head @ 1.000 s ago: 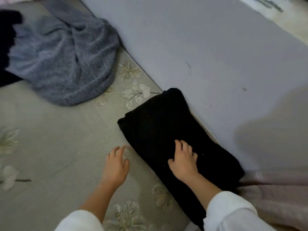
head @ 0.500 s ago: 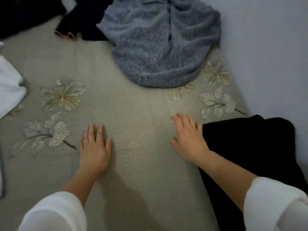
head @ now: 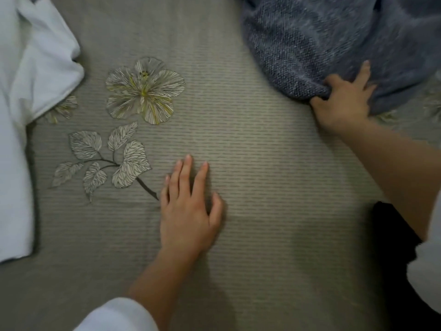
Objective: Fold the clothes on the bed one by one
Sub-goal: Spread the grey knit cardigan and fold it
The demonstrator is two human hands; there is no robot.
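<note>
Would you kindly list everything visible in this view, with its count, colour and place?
knit garment: 1, grey-blue, top right, crumpled
white garment: 1, white, left edge
black garment: 1, black, lower right, partly under the right forearm
bedspread: 1, beige with printed flowers, under everything
left sleeve: 1, white, bottom centre
right sleeve: 1, white, right edge
left hand: 1, centre, flat on the bedspread
right hand: 1, upper right, grips the knit garment's edge

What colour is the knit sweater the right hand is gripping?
The sweater is flecked blue-grey, shown best in the head view.
</note>
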